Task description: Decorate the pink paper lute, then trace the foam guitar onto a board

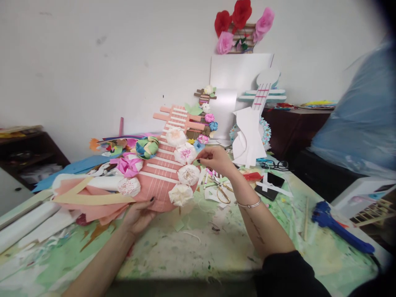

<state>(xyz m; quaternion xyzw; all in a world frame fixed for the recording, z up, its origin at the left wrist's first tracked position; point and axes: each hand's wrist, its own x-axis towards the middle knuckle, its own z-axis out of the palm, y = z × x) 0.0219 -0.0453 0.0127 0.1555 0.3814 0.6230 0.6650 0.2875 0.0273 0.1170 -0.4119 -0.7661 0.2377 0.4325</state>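
A pink paper lute, tilted, with white frets and thin strings, is held up over the table. My left hand grips its bottom edge, thumb on the front and the other fingers behind. My right hand is pinched closed at the lute's right side, by the edge of a white paper flower with pink specks; what lies between the fingertips is too small to make out. Down the right side run more white flowers. On the left are a magenta flower and a green-blue one.
Gold-handled scissors and paper scraps lie right of the lute. Farther right are a phone, glasses and a blue glue gun. A white paper lute stands behind. Rolled and coloured paper covers the left side.
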